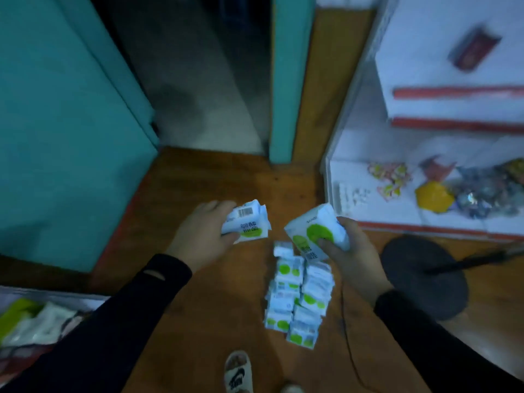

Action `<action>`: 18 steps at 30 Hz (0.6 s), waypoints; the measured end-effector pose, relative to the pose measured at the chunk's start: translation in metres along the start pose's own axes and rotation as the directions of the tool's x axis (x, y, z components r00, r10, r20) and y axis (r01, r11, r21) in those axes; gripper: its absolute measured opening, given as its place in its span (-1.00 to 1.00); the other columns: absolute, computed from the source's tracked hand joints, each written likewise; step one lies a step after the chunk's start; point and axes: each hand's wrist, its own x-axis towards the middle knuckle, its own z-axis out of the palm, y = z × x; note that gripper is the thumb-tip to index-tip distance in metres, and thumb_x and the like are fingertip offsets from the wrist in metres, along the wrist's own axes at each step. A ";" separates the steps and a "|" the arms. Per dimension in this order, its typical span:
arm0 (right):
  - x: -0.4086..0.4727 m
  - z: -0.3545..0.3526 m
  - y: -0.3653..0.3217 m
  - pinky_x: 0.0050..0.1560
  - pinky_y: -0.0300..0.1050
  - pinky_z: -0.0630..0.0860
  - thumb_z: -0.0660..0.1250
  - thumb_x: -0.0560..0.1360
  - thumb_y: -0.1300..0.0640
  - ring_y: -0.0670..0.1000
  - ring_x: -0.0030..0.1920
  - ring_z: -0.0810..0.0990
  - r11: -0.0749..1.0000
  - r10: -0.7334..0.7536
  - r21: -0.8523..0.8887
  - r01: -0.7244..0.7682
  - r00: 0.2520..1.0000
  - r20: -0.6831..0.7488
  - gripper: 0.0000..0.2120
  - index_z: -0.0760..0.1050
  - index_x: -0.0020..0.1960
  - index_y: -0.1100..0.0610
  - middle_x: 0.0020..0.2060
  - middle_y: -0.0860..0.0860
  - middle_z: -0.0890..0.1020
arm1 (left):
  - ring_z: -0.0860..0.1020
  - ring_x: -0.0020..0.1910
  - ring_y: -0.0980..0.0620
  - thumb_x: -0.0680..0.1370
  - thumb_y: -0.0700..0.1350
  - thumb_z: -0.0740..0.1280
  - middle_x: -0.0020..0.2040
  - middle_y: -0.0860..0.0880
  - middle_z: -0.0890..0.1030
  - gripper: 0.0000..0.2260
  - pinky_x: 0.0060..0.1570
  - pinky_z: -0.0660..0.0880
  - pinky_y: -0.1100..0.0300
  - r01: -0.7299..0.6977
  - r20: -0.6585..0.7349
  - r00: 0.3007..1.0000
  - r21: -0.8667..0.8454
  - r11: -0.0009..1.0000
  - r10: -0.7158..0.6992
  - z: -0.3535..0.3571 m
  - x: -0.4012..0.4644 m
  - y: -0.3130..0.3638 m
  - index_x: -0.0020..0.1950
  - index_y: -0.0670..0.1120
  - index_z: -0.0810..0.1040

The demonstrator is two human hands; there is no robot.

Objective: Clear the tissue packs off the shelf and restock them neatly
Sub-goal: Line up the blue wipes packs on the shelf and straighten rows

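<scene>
Our left hand [202, 236] grips one tissue pack [246, 222], our right hand [351, 251] another pack [314, 231], above the pile [297, 296] on the floor [215, 293].

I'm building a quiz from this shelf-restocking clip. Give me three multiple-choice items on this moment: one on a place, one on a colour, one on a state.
1. Where does the pile of tissue packs lie?
A. on the wooden floor
B. on the top shelf
C. in a basket

2. What colour are the round marks on the packs?
A. red
B. green
C. black

3. What are the hands doing?
A. both hang free
B. only one holds a pack
C. each holds a pack

Key: 1 A, the pile rests on the floor; 2 B, green circles show; 3 C, the left hand and the right hand each grip one.
</scene>
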 end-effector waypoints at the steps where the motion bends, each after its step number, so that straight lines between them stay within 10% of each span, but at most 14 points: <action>1: -0.003 -0.003 -0.037 -0.22 -0.40 0.46 0.44 0.46 0.04 -0.26 -0.12 0.56 0.998 -0.066 0.007 0.066 0.998 0.014 -0.63 0.40 0.20 -0.08 0.01 -0.14 0.57 | 0.44 0.02 -0.07 0.44 -0.02 0.41 0.01 -0.01 0.48 -0.62 -0.08 0.41 0.07 0.025 -0.056 0.998 -0.001 1.000 -0.025 -0.037 -0.014 0.001 0.23 -0.01 0.44; 7: -0.038 0.009 -0.239 -0.07 -0.45 0.41 0.48 0.41 0.04 -0.25 -0.03 0.53 0.880 -0.475 0.079 0.468 0.874 0.107 -0.62 0.39 0.11 -0.19 -0.02 -0.29 0.55 | 0.48 -0.01 -0.04 0.40 0.02 0.42 0.01 0.00 0.53 -0.60 -0.03 0.43 0.06 0.192 -0.379 0.908 -0.006 0.981 -0.180 -0.226 -0.135 -0.005 0.20 0.02 0.45; 18: -0.189 0.151 -0.488 -0.17 -0.19 0.54 0.53 0.37 0.08 -0.16 -0.20 0.61 0.584 -0.807 0.387 0.714 0.456 0.376 -0.56 0.42 0.14 -0.16 -0.07 -0.19 0.60 | 0.51 -0.01 -0.04 0.30 0.10 0.34 -0.01 0.00 0.55 -0.52 -0.05 0.42 0.12 0.608 -0.673 0.578 -0.022 0.793 -0.462 -0.417 -0.419 -0.044 0.20 0.03 0.45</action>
